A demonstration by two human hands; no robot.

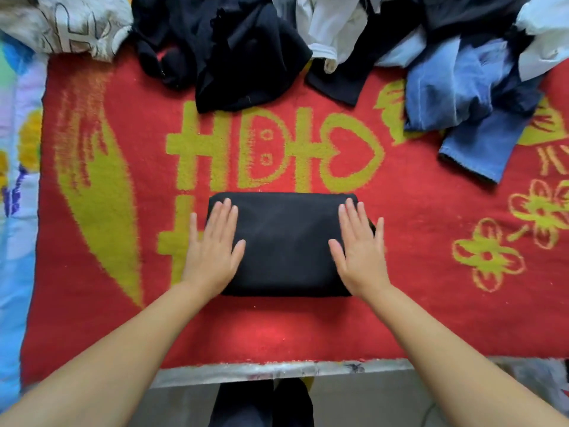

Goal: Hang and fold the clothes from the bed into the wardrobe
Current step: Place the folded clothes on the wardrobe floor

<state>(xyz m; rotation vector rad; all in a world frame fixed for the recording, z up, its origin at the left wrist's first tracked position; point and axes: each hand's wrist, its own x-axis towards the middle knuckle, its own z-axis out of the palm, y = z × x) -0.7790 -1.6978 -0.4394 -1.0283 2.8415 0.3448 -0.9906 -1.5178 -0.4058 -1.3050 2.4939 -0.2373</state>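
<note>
The folded black garment (pixel 284 245) lay flat on the red blanket (pixel 400 288), near the person and roughly centred between the blanket's side edges. Its long axis ran left to right, parallel to the blanket's near edge, with its short sides under the hands. The left hand (pixel 212 248) rested palm-down on the garment's left end, fingers straight and together, its little finger off the cloth on the blanket. The right hand (pixel 358 248) lay the same way on the right end, fingers straight, gripping nothing. Bare red blanket stretched between the garment and the near edge, and wide strips lay open to either side (the left one ended at a pale patterned sheet (pixel 15 211)). Beyond the garment, past the yellow lettering, the far edge was crowded: a heap of dark clothes (pixel 234 47), white clothes (pixel 332 29) beside it, and blue jeans (pixel 462 97) spilling toward the right. A printed white cloth (pixel 67 23) sat at the far left corner.
</note>
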